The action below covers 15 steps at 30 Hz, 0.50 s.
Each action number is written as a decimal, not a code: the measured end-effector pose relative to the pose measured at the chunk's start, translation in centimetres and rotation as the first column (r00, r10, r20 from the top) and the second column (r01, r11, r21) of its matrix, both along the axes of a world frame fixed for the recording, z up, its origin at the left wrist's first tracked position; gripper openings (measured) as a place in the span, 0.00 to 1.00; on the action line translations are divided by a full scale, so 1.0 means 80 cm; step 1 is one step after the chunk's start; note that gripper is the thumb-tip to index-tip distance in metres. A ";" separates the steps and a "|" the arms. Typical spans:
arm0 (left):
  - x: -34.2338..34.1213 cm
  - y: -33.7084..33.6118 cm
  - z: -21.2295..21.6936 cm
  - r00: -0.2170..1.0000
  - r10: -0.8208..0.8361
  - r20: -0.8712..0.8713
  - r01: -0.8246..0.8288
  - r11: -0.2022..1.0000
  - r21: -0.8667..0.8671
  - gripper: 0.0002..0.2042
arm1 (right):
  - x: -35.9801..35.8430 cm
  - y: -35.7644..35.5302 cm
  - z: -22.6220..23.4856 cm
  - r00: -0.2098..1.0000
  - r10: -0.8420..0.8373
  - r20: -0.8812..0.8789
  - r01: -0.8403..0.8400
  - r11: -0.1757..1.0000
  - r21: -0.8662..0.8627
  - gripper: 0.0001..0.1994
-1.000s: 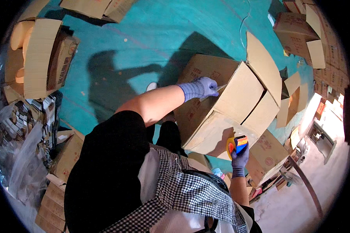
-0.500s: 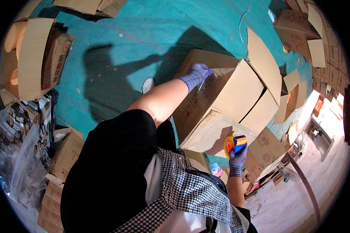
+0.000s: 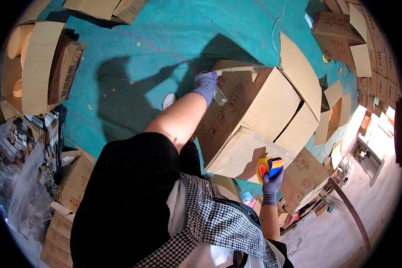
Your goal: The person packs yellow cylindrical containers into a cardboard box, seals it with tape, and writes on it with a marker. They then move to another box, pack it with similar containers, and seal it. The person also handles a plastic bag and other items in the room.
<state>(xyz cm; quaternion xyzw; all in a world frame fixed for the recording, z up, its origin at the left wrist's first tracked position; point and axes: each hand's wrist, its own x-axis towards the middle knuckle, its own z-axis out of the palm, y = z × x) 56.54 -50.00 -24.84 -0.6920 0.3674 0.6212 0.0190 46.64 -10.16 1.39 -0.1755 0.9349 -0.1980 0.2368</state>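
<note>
A large brown cardboard carton (image 3: 272, 107) stands tilted before me, with one flap (image 3: 300, 71) raised on its far right side. My left hand (image 3: 205, 86), in a purple glove, is closed at the carton's far left edge. It pinches a strip of clear tape (image 3: 220, 96) whose loose end hangs beside the fingers. My right hand (image 3: 272, 182), gloved too, grips a tape dispenser (image 3: 270, 167) with a yellow roll and a blue and orange body. That dispenser is close to the carton's near lower side and casts a shadow on it.
More open cartons lie at the left (image 3: 40, 67), the top (image 3: 94, 6) and the right (image 3: 337, 38). Stacked flat pieces and plastic wrap (image 3: 22, 178) fill the lower left. Teal sheeting (image 3: 138, 49) covers the floor. Another carton (image 3: 304, 178) stands behind my right hand.
My left hand has moved left across the carton to its far left edge, with the clear tape in its fingers. The right hand and dispenser have hardly moved.
</note>
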 end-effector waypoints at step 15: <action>0.206 0.077 -0.013 0.747 0.637 -0.187 -0.541 0.747 0.386 0.07 | -0.011 0.007 -0.001 0.995 0.094 -0.037 -0.093 0.995 0.028 0.41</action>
